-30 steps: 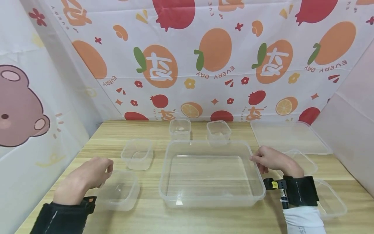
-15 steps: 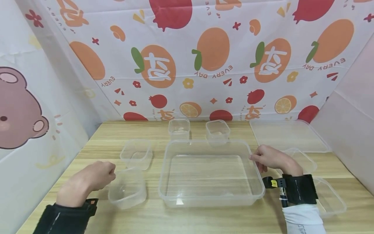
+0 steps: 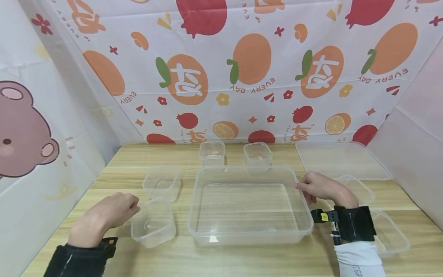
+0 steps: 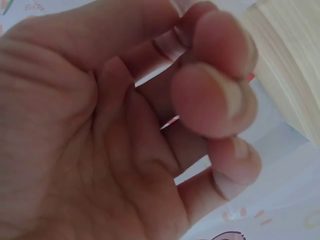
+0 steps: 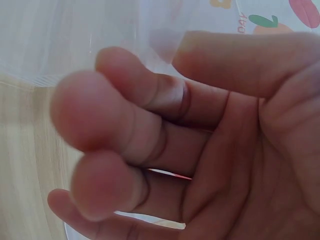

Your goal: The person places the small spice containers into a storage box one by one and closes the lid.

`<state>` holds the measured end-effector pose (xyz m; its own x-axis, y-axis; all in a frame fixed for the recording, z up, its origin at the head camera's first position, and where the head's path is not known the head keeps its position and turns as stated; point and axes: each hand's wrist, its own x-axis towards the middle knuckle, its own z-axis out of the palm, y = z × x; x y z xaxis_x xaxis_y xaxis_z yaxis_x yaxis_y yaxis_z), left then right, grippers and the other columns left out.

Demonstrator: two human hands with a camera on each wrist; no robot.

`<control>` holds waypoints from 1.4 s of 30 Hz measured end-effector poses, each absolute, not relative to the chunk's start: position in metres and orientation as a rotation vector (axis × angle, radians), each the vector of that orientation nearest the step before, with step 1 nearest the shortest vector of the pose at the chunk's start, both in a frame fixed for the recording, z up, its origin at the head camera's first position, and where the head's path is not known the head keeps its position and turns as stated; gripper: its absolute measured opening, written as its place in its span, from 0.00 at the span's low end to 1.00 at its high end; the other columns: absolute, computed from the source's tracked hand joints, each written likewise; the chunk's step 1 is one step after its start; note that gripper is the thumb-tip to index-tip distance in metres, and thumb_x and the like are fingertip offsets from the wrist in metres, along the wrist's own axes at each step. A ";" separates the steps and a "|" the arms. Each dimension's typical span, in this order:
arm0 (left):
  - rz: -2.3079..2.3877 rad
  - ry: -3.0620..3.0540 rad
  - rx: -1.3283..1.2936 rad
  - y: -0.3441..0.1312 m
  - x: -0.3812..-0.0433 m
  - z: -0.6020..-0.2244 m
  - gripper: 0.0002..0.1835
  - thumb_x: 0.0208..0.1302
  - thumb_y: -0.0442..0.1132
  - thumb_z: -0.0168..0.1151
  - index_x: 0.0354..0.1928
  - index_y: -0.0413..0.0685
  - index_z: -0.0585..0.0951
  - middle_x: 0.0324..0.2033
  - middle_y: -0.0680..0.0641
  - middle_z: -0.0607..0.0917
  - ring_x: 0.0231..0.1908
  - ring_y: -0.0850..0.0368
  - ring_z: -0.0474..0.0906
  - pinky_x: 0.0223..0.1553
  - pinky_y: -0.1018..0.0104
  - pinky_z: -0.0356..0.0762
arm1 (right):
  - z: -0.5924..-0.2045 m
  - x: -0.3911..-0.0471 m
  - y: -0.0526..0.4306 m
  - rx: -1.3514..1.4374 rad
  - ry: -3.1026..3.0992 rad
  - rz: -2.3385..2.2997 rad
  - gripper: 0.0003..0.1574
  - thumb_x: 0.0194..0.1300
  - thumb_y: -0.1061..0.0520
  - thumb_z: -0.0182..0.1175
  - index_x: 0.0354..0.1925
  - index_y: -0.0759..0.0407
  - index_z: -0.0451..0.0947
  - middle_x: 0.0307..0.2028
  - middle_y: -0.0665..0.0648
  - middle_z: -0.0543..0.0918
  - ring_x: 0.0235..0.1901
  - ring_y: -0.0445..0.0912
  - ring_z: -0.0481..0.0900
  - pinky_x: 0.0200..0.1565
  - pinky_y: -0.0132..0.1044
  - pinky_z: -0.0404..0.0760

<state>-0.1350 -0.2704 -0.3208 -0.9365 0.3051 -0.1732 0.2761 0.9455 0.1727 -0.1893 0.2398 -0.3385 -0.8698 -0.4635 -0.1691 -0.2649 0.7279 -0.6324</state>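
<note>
A large clear rectangular food container (image 3: 247, 237) stands in the middle of the table. My right hand (image 3: 327, 189) pinches its right rim; in the right wrist view the thumb tip shows through the plastic, with curled fingers (image 5: 87, 110) outside the wall. At the front left is a small clear food container (image 3: 154, 232), turned at an angle. Over its back left rim, my left hand (image 3: 110, 213) has curled fingers and seems to pinch the edge. In the left wrist view the thumb meets the index finger and the pinched edge is hidden.
Behind the small container stands another one (image 3: 162, 181). Two smaller clear containers, one on the left (image 3: 212, 154) and one on the right (image 3: 257, 156), are at the back. A large flat lid (image 3: 342, 161) and smaller lids (image 3: 391, 234) lie at the right. Patterned cloth (image 3: 221, 77) walls the table.
The small front container has turned and slid to the right with my left hand, nearer the large container. My right hand has stayed at the large container's rim.
</note>
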 end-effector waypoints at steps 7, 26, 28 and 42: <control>0.240 2.956 0.543 -0.273 -0.130 -0.311 0.17 0.59 0.34 0.54 0.15 0.51 0.62 0.13 0.56 0.59 0.14 0.62 0.55 0.20 0.65 0.58 | -0.338 -0.190 0.239 -0.553 2.610 -0.895 0.24 0.65 0.55 0.51 0.13 0.60 0.73 0.09 0.53 0.73 0.12 0.46 0.70 0.20 0.39 0.72; 0.366 3.213 0.772 -0.258 -0.133 -0.272 0.18 0.65 0.38 0.50 0.17 0.55 0.62 0.13 0.58 0.55 0.14 0.66 0.50 0.19 0.68 0.55 | -0.337 -0.189 0.241 -0.537 2.620 -0.894 0.24 0.66 0.56 0.50 0.13 0.59 0.73 0.10 0.53 0.73 0.12 0.45 0.70 0.18 0.35 0.67; 0.369 3.228 0.788 -0.254 -0.134 -0.270 0.18 0.65 0.38 0.50 0.17 0.55 0.62 0.13 0.59 0.55 0.14 0.66 0.50 0.18 0.69 0.55 | -0.337 -0.189 0.241 -0.536 2.621 -0.898 0.24 0.66 0.56 0.51 0.13 0.59 0.73 0.10 0.53 0.73 0.12 0.45 0.70 0.18 0.35 0.68; 0.396 3.246 0.831 -0.227 -0.144 -0.261 0.17 0.66 0.40 0.48 0.17 0.54 0.63 0.12 0.57 0.56 0.13 0.64 0.51 0.19 0.67 0.56 | -0.337 -0.188 0.241 -0.551 2.605 -0.918 0.24 0.65 0.56 0.50 0.14 0.60 0.74 0.10 0.54 0.73 0.12 0.45 0.70 0.18 0.35 0.69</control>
<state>-0.1439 -0.2265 -0.2606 -0.8535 0.4405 0.2785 0.4945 0.8532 0.1660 -0.1882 0.2412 -0.3371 -0.8731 -0.4565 -0.1712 -0.2484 0.7187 -0.6495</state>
